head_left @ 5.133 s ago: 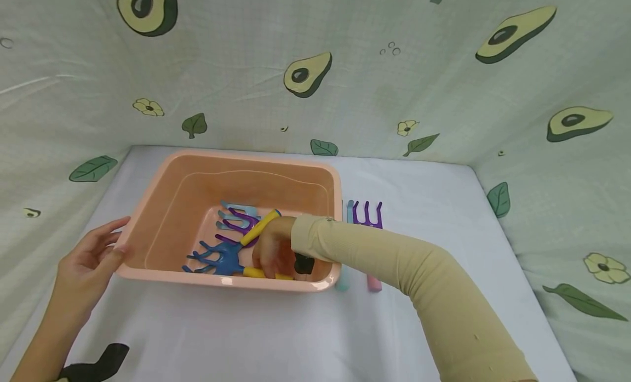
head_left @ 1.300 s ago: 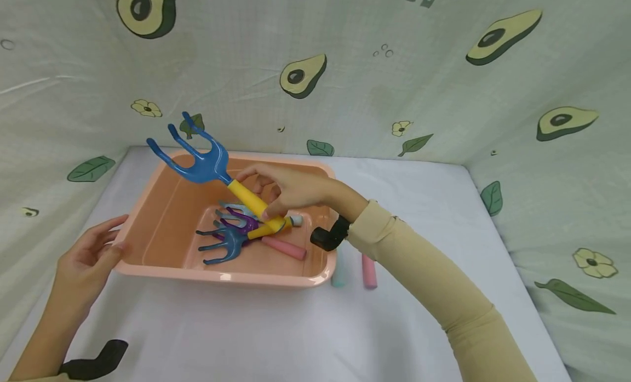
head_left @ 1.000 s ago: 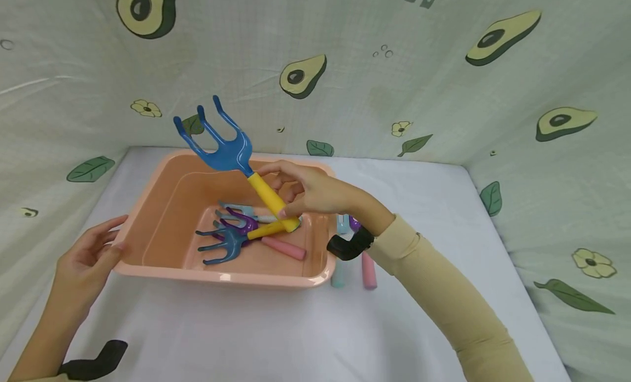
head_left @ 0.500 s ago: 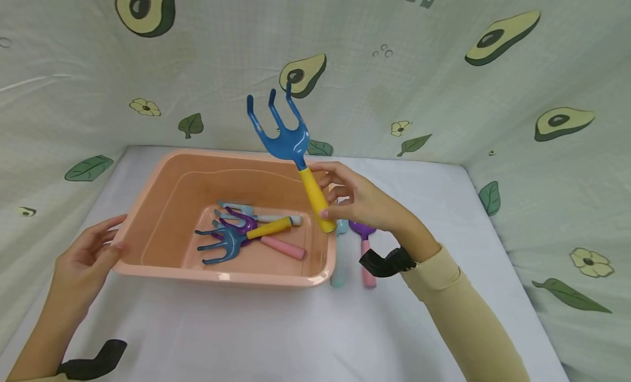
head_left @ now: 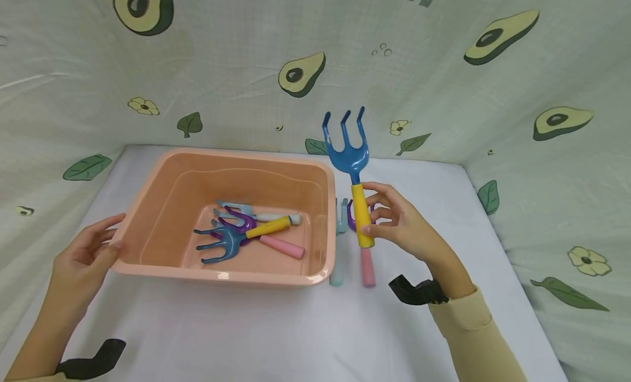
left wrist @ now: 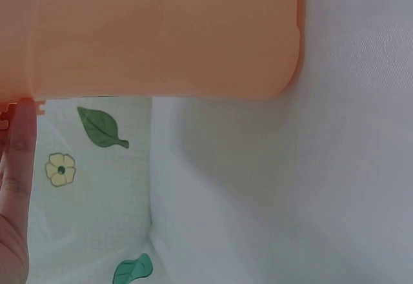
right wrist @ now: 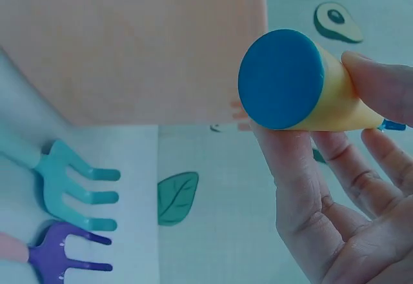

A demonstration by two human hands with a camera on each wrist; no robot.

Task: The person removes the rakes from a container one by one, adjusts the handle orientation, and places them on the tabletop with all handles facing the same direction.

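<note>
My right hand (head_left: 405, 224) pinches the yellow handle of a blue three-pronged garden fork (head_left: 349, 158), held up with prongs pointing upward, to the right of a peach plastic basin (head_left: 256, 278). In the right wrist view, the round blue end of that fork's handle (right wrist: 281, 79) faces the camera, between thumb and fingers. My left hand (head_left: 81, 258) grips the basin's left rim. Inside the basin lie a blue fork with a yellow handle (head_left: 268, 227), a purple fork with a pink handle (head_left: 282, 246) and a light blue fork with a pale handle (head_left: 271, 218), overlapping.
Beside the basin on the white tabletop (head_left: 296, 338) lie a teal fork (right wrist: 71, 184) and a purple fork with a pink handle (head_left: 367, 269), side by side. The held fork partly covers the purple one in the head view. An avocado-print cloth (head_left: 236, 64) hangs behind.
My right hand has lifted the blue fork from the basin and carried it right, past the rim, turning it more upright and lowering it slightly. My left hand keeps its place on the rim.
</note>
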